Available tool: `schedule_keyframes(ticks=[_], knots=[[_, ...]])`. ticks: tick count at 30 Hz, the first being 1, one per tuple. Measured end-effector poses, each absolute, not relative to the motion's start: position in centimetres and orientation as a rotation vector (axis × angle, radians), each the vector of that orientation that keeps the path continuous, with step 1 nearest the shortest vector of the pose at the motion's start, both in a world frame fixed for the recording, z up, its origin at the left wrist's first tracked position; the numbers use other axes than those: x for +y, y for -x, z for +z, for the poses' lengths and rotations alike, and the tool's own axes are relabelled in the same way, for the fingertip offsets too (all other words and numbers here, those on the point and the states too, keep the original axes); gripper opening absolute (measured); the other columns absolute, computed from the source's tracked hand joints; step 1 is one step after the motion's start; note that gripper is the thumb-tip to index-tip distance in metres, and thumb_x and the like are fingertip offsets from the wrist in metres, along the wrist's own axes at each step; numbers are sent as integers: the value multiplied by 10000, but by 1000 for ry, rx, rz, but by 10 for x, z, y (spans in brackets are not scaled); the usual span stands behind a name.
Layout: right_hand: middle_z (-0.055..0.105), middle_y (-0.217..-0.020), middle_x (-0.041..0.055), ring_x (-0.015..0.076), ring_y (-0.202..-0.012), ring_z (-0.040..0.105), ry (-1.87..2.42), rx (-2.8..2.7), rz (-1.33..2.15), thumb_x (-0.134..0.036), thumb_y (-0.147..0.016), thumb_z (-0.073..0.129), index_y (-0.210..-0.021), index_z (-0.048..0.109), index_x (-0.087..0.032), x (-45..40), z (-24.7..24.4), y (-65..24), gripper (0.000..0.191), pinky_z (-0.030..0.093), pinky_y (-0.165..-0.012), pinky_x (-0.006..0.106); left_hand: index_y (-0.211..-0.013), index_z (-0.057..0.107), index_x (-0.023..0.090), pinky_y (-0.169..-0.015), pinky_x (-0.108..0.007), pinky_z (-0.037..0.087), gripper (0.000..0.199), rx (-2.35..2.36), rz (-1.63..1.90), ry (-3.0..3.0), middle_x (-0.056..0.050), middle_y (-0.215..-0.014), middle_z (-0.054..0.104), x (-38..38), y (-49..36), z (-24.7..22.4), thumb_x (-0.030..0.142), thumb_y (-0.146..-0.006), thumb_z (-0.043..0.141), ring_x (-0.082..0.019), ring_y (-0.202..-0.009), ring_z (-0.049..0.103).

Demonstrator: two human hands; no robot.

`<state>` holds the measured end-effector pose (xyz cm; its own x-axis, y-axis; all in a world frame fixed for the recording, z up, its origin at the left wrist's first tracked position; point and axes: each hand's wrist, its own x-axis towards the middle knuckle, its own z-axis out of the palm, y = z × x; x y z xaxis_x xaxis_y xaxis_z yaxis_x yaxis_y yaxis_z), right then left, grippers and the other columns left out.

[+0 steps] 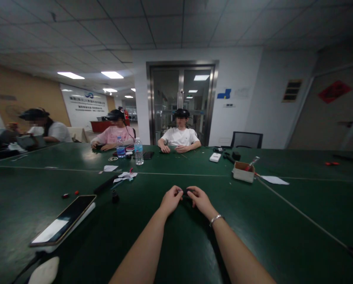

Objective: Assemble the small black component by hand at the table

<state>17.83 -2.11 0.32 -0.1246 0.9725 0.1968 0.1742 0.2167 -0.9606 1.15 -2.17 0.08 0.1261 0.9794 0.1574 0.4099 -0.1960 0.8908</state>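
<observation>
Both my hands are over the green table (188, 244), close together in front of me. A small dark object (185, 192) sits between the fingertips; its kind is too small to tell. My right hand (200, 200), with a silver bracelet (216, 219) at the wrist, pinches it from the right. On the other side, my left hand (171, 200) has its thumb and fingers pressed together close to the object. What exactly those left fingertips hold is hidden. A short black cylindrical piece (115, 196) stands to the left of my hands.
A phone (67, 221) rests on a white object at the left, above a pale rounded item (45, 271). Paper scraps (125, 176) and water bottles (139, 152) lie farther off. A small box (244, 172) holds tools at the right. Several people sit around the table.
</observation>
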Motion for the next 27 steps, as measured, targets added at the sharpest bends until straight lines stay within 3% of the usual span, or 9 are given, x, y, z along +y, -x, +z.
schedule_keyframes(ticks=[27], knots=[[625, -708, -6, 57, -385, 455, 1136, -1540, 1012, -344, -791, 559, -1051, 571, -156, -15, -6, -181, 321, 365, -390, 196, -987, 586, 190, -721, -271, 430, 302, 1342, 1072, -1742, -21, -771, 648, -17, -13, -4, 432, -838, 484, -151, -739, 596]])
